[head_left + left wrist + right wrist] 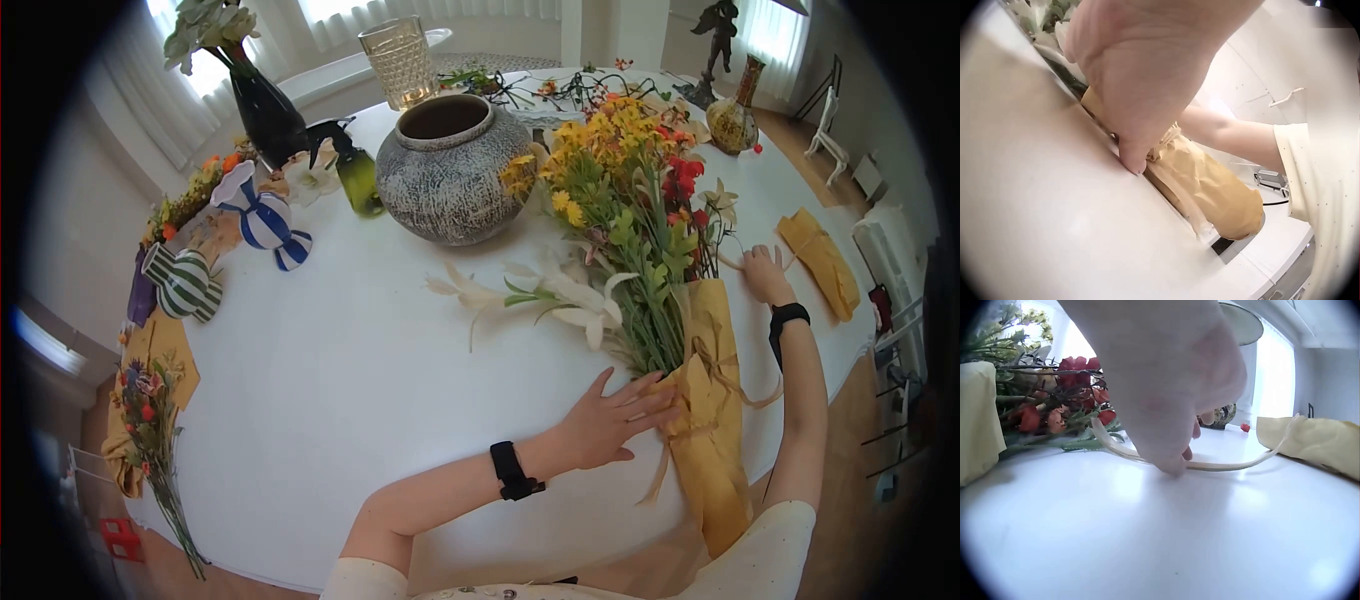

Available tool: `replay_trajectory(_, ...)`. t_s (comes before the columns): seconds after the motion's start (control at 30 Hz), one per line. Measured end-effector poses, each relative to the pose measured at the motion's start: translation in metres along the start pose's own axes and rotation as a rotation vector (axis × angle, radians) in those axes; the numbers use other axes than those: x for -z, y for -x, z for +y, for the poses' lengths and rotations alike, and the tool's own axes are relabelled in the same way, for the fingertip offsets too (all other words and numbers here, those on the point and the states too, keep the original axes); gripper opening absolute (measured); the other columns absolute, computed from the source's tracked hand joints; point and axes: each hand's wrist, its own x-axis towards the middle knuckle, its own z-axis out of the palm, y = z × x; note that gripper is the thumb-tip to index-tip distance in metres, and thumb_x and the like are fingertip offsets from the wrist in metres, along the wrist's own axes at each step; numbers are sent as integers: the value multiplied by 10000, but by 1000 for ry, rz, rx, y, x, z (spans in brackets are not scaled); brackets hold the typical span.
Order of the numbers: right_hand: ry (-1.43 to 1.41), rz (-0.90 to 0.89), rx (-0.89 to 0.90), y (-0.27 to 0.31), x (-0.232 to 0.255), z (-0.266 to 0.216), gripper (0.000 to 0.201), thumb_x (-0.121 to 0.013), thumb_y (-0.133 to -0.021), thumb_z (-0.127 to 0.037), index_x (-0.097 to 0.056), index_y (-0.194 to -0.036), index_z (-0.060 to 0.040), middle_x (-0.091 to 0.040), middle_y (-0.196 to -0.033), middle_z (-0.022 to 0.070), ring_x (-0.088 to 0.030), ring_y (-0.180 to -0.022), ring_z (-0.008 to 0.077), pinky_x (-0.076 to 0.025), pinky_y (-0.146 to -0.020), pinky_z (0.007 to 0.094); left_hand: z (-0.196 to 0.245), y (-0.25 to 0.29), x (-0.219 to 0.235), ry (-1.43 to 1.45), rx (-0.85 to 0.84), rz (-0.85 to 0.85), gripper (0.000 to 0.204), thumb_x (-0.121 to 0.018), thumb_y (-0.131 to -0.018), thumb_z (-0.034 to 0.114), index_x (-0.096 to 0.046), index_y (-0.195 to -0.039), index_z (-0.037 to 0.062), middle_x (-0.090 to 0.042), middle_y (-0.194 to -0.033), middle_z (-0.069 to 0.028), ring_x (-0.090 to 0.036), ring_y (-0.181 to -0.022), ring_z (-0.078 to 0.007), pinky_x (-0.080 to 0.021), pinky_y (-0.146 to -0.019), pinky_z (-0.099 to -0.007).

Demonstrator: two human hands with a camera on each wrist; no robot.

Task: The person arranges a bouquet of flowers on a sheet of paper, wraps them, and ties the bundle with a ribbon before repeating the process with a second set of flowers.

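While the left hand (610, 425) presses flat on the wrapped bouquet (700, 400), lower right of frame:
Right hand (768, 275) fingertips pin the raffia string (1210, 465); best drawn gently, bouquet kept steady.

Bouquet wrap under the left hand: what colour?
Mustard-yellow paper wrap, clearest in the head view.

- Round grey stoneware pot (447, 170), well beyond the fingers at mid-table.
- Cut-glass vase (400, 62) behind that pot.
- Green spray bottle (356, 175) just left of the pot.
- Blue-striped vase (262, 218) and green-striped vase (184, 283) lying far left of the fingers.
- Black vase (266, 110) with pale blooms at far left.
- Dried bouquet (152, 425) at the left table edge.
- Folded yellow paper (822, 260) just right of the fingers.
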Motion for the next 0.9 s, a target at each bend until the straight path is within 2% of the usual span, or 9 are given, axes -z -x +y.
replay_trajectory(0.07, -11, -56, 74, -8, -1, 17, 164, -431, -810, -63, -524, -938, -20, -551, -985, 184, -515, -1000, 321, -360, -912, 501, -2, -5, 3, 10, 18, -6, 905, -708, -667, 364, -182, -1395, 257, -187, -1445, 17, -133, -1344, -217, -216, -1015, -549)
replay_trajectory(0.2, -345, 246, -417, -21, -12, 68, 180, -368, -870, -87, -509, -911, 18, -558, -903, 265, -551, -831, 404, -423, -721, 475, -7, -7, 0, 75, -42, 51, 910, -706, -691, 324, -151, -1406, 227, -193, -1438, -38, -104, -1348, -251, -191, -1029, -548)
replay_trajectory(0.3, -388, 350, -664, -13, -20, 109, 251, -433, -839, -70, -451, -1082, -10, -559, -993, 265, -543, -923, 401, -428, -764, 462, -19, -9, -1, 292, -83, 46, 826, -657, -724, 160, -174, -1395, 177, -218, -1427, -99, -161, -1332, -285, -223, -1025, -506)
replay_trajectory(0.37, -415, 343, -704, -6, -11, 116, 336, -474, -813, -66, -417, -1142, -23, -561, -1017, 258, -538, -952, 402, -432, -779, 454, -36, -12, -9, 828, -199, 425, 664, -525, -663, -9, -308, -1283, 88, -361, -1306, -152, -332, -1217, -304, -269, -998, -447)
replay_trajectory(0.43, -388, 160, -823, 4, 0, 109, 515, -547, -754, -72, -338, -1224, -42, -565, -1048, 234, -531, -990, 402, -430, -820, 443, -39, -8, -16, 929, -91, 565, 583, -467, -622, -24, -351, -1185, 71, -408, -1210, -143, -384, -1115, -293, -295, -961, -422)
replay_trajectory(0.5, -290, 118, -818, 4, -32, 132, 600, -567, -702, -75, -319, -1246, -40, -569, -1049, 236, -527, -1009, 403, -426, -847, 436, -37, -11, -13, 899, -15, 704, 426, -421, -564, -17, -406, -982, 59, -446, -982, -108, -421, -894, -272, -341, -851, -371)
replay_trajectory(0.6, -256, -205, -842, -23, -122, 196, 533, -540, -652, -98, -453, -1168, 7, -556, -1078, 254, -524, -1035, 393, -432, -862, 447, -36, -11, -13, 739, 18, 653, 441, -445, -524, -13, -408, -958, 51, -439, -943, -116, -412, -887, -306, -349, -816, -364)
replay_trajectory(0.87, -154, -130, -712, 3, -40, 130, 273, -367, -881, -134, -512, -1048, 27, -550, -1085, 249, -517, -1029, 401, -428, -835, 461, -35, -15, -12, 738, 36, 702, 424, -459, -508, -11, -401, -924, 50, -419, -893, -114, -398, -843, -310, -351, -768, -354)
replay_trajectory(0.9, -284, 49, -667, 5, -30, 130, 287, -386, -882, -163, -510, -1056, 28, -554, -1071, 254, -522, -1023, 394, -429, -826, 453, -35, -15, -11, 725, 44, 695, 417, -458, -508, -13, -401, -916, 48, -417, -886, -116, -397, -841, -310, -352, -764, -354)
